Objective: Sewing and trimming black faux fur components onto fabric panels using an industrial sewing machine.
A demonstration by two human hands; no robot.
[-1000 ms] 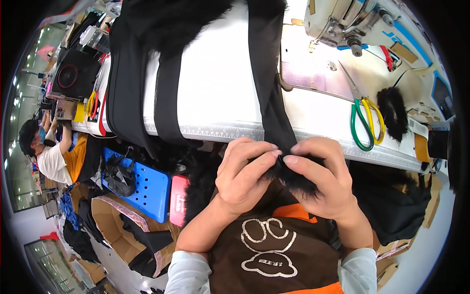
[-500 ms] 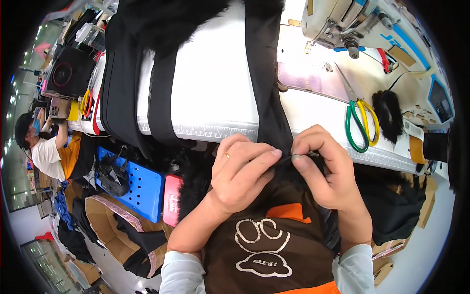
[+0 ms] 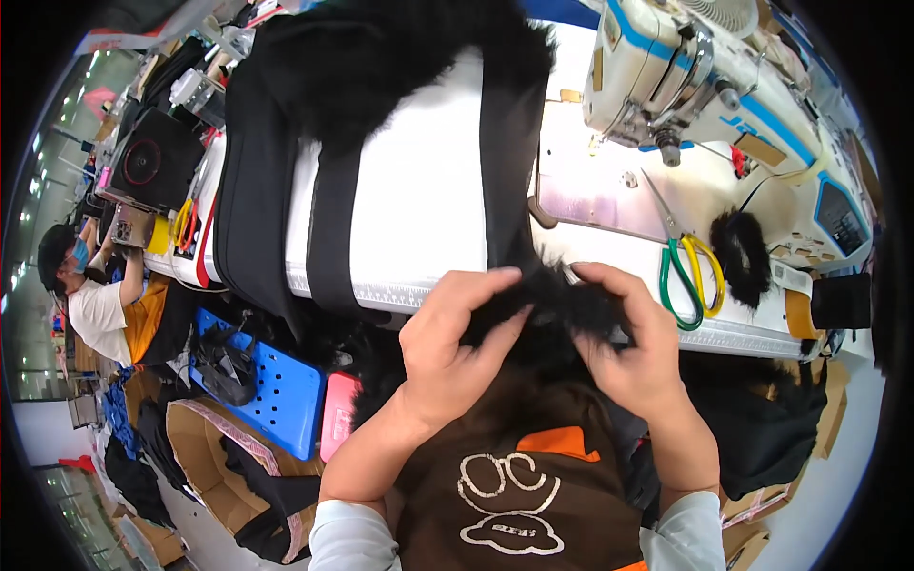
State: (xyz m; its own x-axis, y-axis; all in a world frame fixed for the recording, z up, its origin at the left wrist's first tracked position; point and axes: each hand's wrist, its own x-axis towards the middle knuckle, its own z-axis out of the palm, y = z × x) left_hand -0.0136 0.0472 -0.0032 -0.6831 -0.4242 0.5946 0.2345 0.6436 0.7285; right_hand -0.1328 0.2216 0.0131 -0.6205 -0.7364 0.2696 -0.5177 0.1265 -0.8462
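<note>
My left hand (image 3: 447,352) is closed on a bunch of black furry fabric (image 3: 547,300) at the table's front edge. My right hand (image 3: 638,343) grips the right part of the same bunch, thumb and fingers curled round it. Behind the bunch, a black fabric strip (image 3: 509,181) runs across the white tabletop (image 3: 414,200). Scissors with green and yellow handles (image 3: 695,285) lie to its right, beside a loose piece of black fur (image 3: 738,252). A large black furry piece (image 3: 381,48) lies over the back of the table.
A white sewing machine (image 3: 657,67) stands at back right. At left are a speaker (image 3: 148,157) and a co-worker (image 3: 100,314) in a white shirt and mask. Below are a blue perforated stool (image 3: 286,381), a pink object (image 3: 338,419) and a cardboard box (image 3: 209,457) with black cloth.
My fingertips have moved from pinching close together to gripping farther apart, and the black fur now bunches up above them. The table appears slightly lower in the view.
</note>
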